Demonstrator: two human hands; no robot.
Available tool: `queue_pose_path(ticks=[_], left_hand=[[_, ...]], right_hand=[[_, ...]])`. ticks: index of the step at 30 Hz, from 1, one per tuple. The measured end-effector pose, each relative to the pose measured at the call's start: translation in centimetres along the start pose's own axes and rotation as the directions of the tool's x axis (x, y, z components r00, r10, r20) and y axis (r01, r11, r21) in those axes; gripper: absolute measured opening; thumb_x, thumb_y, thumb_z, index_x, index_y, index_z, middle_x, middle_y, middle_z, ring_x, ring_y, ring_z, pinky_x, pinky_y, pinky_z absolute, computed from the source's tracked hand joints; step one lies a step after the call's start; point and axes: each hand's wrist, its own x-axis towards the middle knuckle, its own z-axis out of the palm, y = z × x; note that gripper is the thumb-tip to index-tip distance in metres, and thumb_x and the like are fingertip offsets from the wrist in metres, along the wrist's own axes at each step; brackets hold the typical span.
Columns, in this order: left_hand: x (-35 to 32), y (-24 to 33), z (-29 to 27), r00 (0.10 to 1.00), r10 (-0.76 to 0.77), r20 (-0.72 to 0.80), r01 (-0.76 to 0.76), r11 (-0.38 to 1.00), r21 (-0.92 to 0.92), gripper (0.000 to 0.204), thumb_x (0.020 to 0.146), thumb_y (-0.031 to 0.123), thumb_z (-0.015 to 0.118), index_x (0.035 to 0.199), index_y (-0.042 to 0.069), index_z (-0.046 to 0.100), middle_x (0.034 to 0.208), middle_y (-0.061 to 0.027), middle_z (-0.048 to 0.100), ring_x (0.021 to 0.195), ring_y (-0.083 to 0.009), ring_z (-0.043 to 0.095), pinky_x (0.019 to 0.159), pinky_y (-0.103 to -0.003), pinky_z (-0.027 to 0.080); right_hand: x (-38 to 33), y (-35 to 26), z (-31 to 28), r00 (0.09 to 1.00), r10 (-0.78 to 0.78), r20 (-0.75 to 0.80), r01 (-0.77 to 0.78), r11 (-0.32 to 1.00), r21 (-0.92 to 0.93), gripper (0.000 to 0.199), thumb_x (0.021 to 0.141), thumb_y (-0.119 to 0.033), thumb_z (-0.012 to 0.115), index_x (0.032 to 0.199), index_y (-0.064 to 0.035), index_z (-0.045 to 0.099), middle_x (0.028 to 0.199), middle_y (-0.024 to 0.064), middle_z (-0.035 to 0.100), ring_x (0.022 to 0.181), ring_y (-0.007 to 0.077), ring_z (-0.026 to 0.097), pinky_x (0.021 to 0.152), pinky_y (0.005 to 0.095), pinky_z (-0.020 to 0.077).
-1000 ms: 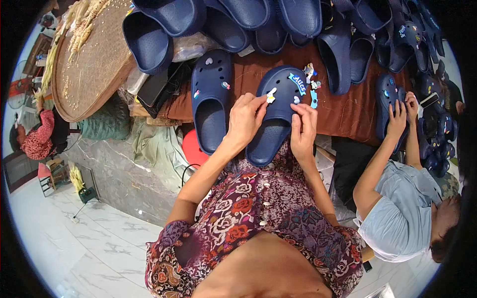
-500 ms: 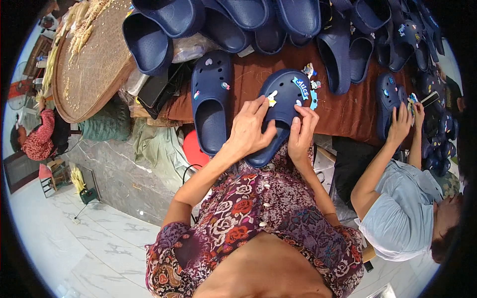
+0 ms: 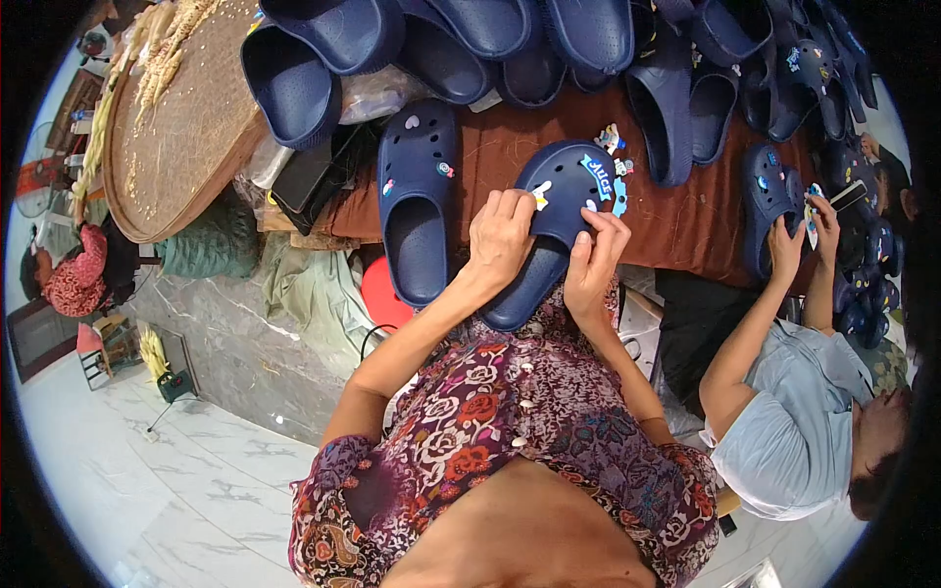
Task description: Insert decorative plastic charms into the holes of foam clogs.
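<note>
A navy blue foam clog [image 3: 562,223] lies at the table's front edge, its toe pointing away from me. It carries a blue banner-shaped charm, a white-and-yellow charm [image 3: 541,195] and a small white heart charm. My left hand [image 3: 502,235] grips the clog's left side with fingers curled in, close to the white-and-yellow charm; its fingertips are partly hidden. My right hand [image 3: 598,253] holds the right side, fingertips by the heart charm and thumb at the opening's edge. Left of them rests a second navy clog [image 3: 418,152] with several small charms on its upper.
Loose charms [image 3: 610,139] lie on the brown cloth [image 3: 686,230] just past the clog. Several more navy clogs [image 3: 585,34] line the back. A woven tray [image 3: 186,118] and a black phone [image 3: 306,181] are at left. At right a co-worker [image 3: 799,392] handles small charms beside another clog.
My left hand's fingers have drawn back from the clog's upper and curled at its left side. The clog has shifted slightly. My right hand has barely moved. The co-worker's hands have moved a little.
</note>
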Motion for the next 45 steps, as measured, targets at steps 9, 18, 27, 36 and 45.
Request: queue_pose_path(ticks=[9,18,27,36,45], left_hand=[[0.4,0.2,1.2,0.998,0.038,-0.051,-0.034,0.996,0.084,0.042,0.06,0.0,0.075,0.098,0.005,0.056,0.099,-0.0122,0.057,0.086,-0.0322,0.055,0.073,-0.043,0.049],[0.6,-0.2,0.9,0.997,0.035,-0.075,-0.034,0.999,0.013,0.041,0.059,-0.005,0.07,0.096,0.005,0.056,0.097,-0.0118,0.058,0.086,-0.0332,0.054,0.074,-0.043,0.048],[0.8,0.0,1.1,0.995,0.072,-0.067,-0.072,0.997,0.008,0.045,0.056,-0.005,0.072,0.097,0.006,0.057,0.097,-0.0109,0.058,0.087,-0.0336,0.054,0.074,-0.042,0.047],[0.5,0.1,0.1,1.0,0.018,-0.01,-0.018,1.0,0.016,0.046,0.058,0.001,0.077,0.1,0.01,0.06,0.094,-0.0086,0.055,0.088,-0.0304,0.054,0.074,-0.042,0.045],[0.2,-1.0,-0.2,0.997,0.01,-0.075,-0.015,0.998,-0.065,0.052,0.054,-0.006,0.073,0.103,0.01,0.063,0.099,-0.0085,0.061,0.092,-0.0312,0.056,0.078,-0.041,0.046]], right_hand=[[-0.2,0.6,0.3,0.999,-0.027,-0.036,0.027,1.0,0.006,0.03,0.101,-0.017,0.05,0.123,0.0021,0.057,0.119,0.0192,0.046,0.113,0.0329,0.048,0.1,0.0445,0.0379],[-0.3,0.5,0.5,0.999,-0.028,-0.042,0.029,1.0,0.003,0.031,0.101,-0.018,0.05,0.121,0.0034,0.057,0.118,0.0199,0.046,0.113,0.0334,0.047,0.101,0.0446,0.0373],[-0.5,0.7,0.9,0.997,-0.03,-0.067,0.031,1.0,0.004,0.033,0.102,-0.022,0.049,0.121,0.0039,0.058,0.118,0.0205,0.045,0.114,0.0339,0.046,0.102,0.046,0.0359],[0.2,0.5,-0.5,0.998,0.062,0.007,-0.062,0.997,0.045,0.029,0.099,-0.019,0.055,0.123,-0.0015,0.06,0.115,0.0179,0.047,0.107,0.0307,0.048,0.093,0.042,0.0412],[5.7,-0.4,-1.9,0.944,-0.233,0.235,0.275,0.947,-0.166,0.026,0.091,-0.017,0.065,0.116,-0.0164,0.07,0.119,0.0089,0.058,0.119,0.0325,0.048,0.103,0.0469,0.0356]])
